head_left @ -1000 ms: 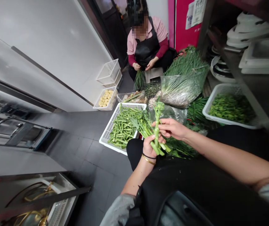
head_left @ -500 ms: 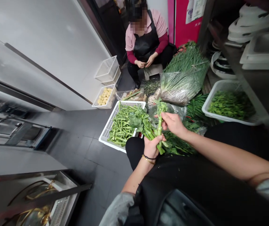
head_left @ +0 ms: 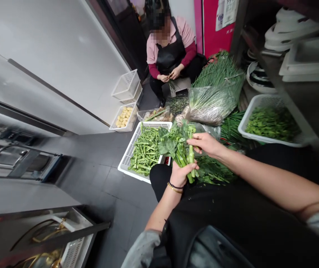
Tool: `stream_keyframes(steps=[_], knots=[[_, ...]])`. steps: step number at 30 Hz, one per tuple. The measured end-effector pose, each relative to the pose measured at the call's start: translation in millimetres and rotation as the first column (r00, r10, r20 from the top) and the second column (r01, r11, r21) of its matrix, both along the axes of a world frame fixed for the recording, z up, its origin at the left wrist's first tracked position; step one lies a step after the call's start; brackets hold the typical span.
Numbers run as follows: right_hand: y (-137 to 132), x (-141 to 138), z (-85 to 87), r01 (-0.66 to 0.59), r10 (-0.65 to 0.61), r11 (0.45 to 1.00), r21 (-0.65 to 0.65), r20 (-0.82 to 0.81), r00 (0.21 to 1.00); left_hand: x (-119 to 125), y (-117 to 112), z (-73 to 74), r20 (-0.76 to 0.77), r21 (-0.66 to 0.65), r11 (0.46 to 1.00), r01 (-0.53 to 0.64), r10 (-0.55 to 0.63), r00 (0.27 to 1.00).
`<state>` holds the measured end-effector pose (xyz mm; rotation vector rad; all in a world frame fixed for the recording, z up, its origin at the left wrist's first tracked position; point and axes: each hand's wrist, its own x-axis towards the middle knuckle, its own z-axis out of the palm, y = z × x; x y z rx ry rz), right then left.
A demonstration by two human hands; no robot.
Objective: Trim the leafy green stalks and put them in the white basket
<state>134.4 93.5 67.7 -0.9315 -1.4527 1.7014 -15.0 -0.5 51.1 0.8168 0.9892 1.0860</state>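
My left hand is closed around the lower ends of a small bunch of leafy green stalks, held above my lap with the leaves pointing away from me. The fingers of my right hand pinch one thick stalk on the bunch's right side, just below its leafy top. Just beyond, to the left, a white slotted basket holds many cut green stem pieces. More loose leafy greens lie under my right forearm.
A co-worker crouches ahead, handling thin green stalks. Bundled long green stalks, partly in a plastic bag, lie at centre right. A white basket of greens stands right, beside a shelf. Potato-like pieces fill a basket near the left wall.
My right hand has shifted slightly along the thick stalk, and that stalk now stands closer against the bunch. My left hand keeps its hold. The view has shifted slightly.
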Motion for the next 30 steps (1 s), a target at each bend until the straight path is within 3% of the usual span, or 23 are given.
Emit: stream_keyframes(steps=[4,7,10,11,13,15,17,18,19,20,23,25,28,30], knots=[[-5,-15,1.2,0.273,-0.287,0.955,0.112,0.133,0.949,3,4,1.0,-0.217,0.181,0.952,-0.246,0.283,0.934],[-9,-19,1.8,0.323,-0.326,0.945,0.05,0.083,0.942,5,3,4.4,-0.26,0.229,0.938,-0.261,0.318,0.912],[-9,-22,6.3,0.265,-0.279,0.958,-0.112,-0.141,0.95,6,1,8.8,-0.086,0.132,0.968,-0.215,0.227,0.97],[-8,-22,7.8,0.248,-0.261,0.964,-0.091,-0.163,0.952,7,0,10.2,0.008,0.089,0.976,-0.198,0.198,0.98],[-7,-22,9.0,0.269,-0.264,0.958,0.094,-0.063,0.962,7,0,11.6,0.191,0.008,0.985,-0.173,0.169,0.967],[-10,-21,6.2,0.288,-0.353,0.861,0.418,0.085,0.932,8,2,10.5,0.308,-0.073,0.982,-0.176,0.19,0.932],[-19,-16,-1.6,0.192,-0.394,0.69,0.697,0.14,0.908,5,4,7.2,0.353,-0.159,0.967,-0.2,0.245,0.903],[-24,-11,-7.1,0.111,-0.363,0.62,0.776,0.159,0.918,2,6,5.4,0.356,-0.196,0.961,-0.197,0.257,0.898],[-29,-4,-13.5,0.01,-0.301,0.584,0.812,0.205,0.931,-2,6,3.8,0.355,-0.221,0.958,-0.183,0.254,0.9],[-33,5,-20.4,-0.105,-0.218,0.581,0.807,0.278,0.936,-6,7,2.7,0.358,-0.229,0.96,-0.162,0.238,0.903],[-34,37,-37.2,-0.41,0.016,0.658,0.631,0.533,0.846,-21,5,1.9,0.399,-0.169,0.984,-0.062,0.126,0.908],[-25,49,-37.8,-0.454,0.111,0.748,0.484,0.583,0.805,-26,4,2.3,0.416,-0.099,0.995,-0.009,0.05,0.908],[-4,41,-17.3,-0.244,0.13,0.926,0.289,0.363,0.923,-20,3,2.5,0.403,-0.057,0.995,0.087,-0.057,0.913],[8,22,1.0,-0.058,0.014,0.977,0.207,0.208,0.978,-11,1,1.5,0.383,-0.062,0.99,0.128,-0.095,0.919]])
